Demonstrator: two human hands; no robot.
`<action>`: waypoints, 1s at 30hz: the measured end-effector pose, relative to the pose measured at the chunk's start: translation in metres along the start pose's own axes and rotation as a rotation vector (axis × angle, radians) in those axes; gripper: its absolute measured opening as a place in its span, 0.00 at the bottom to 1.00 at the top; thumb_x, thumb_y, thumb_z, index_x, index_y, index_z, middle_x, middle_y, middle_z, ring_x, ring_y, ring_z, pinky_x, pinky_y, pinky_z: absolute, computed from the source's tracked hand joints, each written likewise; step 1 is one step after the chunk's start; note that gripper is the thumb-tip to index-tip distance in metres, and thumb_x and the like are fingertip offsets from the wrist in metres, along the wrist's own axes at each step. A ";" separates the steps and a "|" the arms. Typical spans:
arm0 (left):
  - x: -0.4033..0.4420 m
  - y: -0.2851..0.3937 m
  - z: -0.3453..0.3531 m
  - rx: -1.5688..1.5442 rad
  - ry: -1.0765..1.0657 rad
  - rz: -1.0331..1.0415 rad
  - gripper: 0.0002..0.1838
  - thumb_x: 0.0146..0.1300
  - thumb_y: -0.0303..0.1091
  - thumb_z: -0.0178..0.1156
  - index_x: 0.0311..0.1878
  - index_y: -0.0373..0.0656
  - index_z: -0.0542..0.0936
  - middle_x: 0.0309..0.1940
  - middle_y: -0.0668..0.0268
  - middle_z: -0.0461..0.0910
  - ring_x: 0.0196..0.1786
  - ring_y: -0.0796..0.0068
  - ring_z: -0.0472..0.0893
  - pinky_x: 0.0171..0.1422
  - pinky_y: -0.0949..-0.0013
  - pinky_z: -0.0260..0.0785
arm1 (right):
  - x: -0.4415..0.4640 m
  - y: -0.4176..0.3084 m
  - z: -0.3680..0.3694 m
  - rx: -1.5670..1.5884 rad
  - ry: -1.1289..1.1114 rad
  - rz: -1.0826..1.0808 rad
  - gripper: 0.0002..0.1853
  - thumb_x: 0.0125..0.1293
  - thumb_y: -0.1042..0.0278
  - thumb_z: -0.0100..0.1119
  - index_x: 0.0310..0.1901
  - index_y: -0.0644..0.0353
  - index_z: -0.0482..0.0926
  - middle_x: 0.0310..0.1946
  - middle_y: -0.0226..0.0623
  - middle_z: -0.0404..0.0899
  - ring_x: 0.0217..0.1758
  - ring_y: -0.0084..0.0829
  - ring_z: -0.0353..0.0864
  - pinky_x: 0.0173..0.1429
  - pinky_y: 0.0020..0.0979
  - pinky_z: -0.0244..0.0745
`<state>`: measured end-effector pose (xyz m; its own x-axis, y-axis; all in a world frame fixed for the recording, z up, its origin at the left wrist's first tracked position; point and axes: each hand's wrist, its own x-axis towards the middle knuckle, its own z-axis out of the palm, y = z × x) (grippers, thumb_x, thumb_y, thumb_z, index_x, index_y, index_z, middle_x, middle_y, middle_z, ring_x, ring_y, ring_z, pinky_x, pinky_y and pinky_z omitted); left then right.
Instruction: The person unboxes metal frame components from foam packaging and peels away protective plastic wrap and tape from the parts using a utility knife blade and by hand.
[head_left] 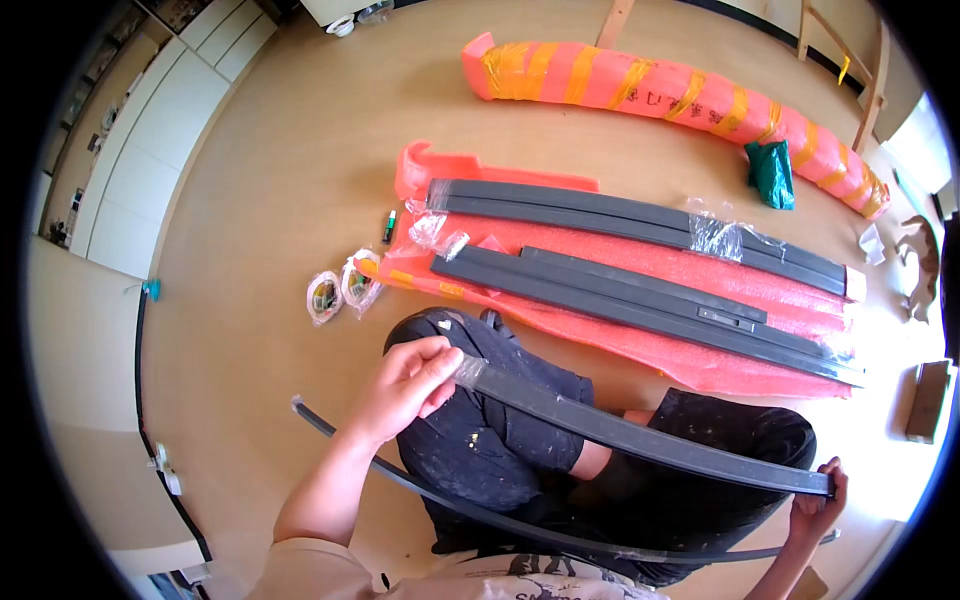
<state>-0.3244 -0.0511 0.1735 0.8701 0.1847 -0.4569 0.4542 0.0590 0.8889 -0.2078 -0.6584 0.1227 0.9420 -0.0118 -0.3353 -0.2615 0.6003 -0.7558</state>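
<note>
A long dark grey profile strip (620, 432) lies slantwise above my crossed legs. My left hand (408, 388) is closed at its left end, thumb and fingers pinching the clear tape (469, 372) wrapped there. The strip's right end is gripped by my right hand (822, 500), whose fingers are partly hidden. Closer to my body, a second, thinner dark strip (480, 520) curves across my lap, touched by neither hand.
Ahead, several dark grey profiles (600, 300) rest on pink foam sheeting (640, 350). Behind them lies a long pink roll (640, 85) bound with yellow tape, with a green bag (770, 175) against it. Coiled packets (325, 297) and a small green-and-black tube (389, 227) sit to the left.
</note>
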 end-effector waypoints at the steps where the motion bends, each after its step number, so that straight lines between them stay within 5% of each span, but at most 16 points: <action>1: -0.001 0.001 0.002 -0.001 0.002 0.000 0.19 0.82 0.47 0.53 0.33 0.47 0.72 0.21 0.75 0.70 0.21 0.88 0.67 0.25 0.79 0.56 | 0.000 -0.003 0.004 0.011 0.042 -0.008 0.13 0.80 0.63 0.48 0.35 0.58 0.67 0.14 0.26 0.63 0.08 0.15 0.52 0.11 0.20 0.49; 4: -0.004 0.003 0.007 -0.152 -0.048 -0.005 0.19 0.83 0.44 0.52 0.32 0.49 0.72 0.21 0.78 0.64 0.23 0.89 0.63 0.25 0.80 0.52 | -0.001 -0.007 0.005 0.016 0.066 -0.014 0.12 0.81 0.63 0.47 0.36 0.58 0.67 0.15 0.27 0.66 0.08 0.15 0.53 0.11 0.20 0.50; 19: -0.007 -0.010 0.018 -0.651 -0.081 0.006 0.12 0.83 0.42 0.52 0.42 0.47 0.73 0.23 0.75 0.68 0.23 0.87 0.64 0.27 0.80 0.56 | 0.009 -0.004 -0.021 0.062 -0.072 0.033 0.11 0.82 0.63 0.45 0.41 0.58 0.67 0.18 0.28 0.67 0.09 0.16 0.54 0.12 0.21 0.50; 30: -0.008 -0.009 0.025 -0.413 -0.035 -0.072 0.10 0.80 0.41 0.56 0.52 0.46 0.71 0.29 0.70 0.77 0.26 0.82 0.74 0.28 0.78 0.64 | 0.009 -0.001 -0.020 0.028 -0.026 -0.032 0.08 0.81 0.65 0.46 0.41 0.57 0.68 0.18 0.26 0.65 0.09 0.16 0.55 0.12 0.20 0.52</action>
<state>-0.3303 -0.0776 0.1681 0.8481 0.1322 -0.5131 0.4059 0.4603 0.7895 -0.2031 -0.6756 0.1091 0.9550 -0.0104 -0.2964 -0.2259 0.6223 -0.7495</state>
